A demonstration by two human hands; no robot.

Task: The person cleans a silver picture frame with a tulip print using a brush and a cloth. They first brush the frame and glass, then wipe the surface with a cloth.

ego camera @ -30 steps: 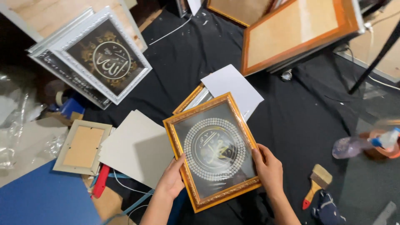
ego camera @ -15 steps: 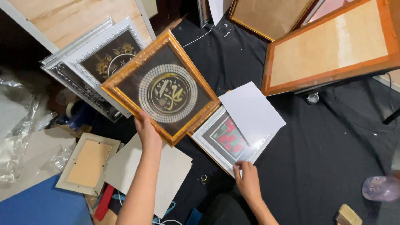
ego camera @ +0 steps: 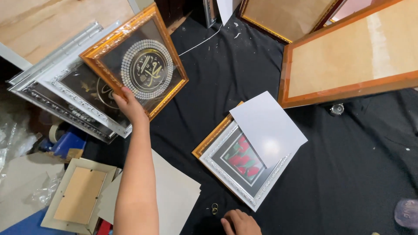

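— What is being done?
— The gold frame (ego camera: 135,65) is gripped at its lower edge by the left hand (ego camera: 128,104), over the silver frames (ego camera: 65,104).
— And the right hand (ego camera: 241,222)?
— Empty, laid flat on the black cloth (ego camera: 348,174). A level set-down seems called for.

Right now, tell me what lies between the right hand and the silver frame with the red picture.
Head view: a small brass ring on black cloth.
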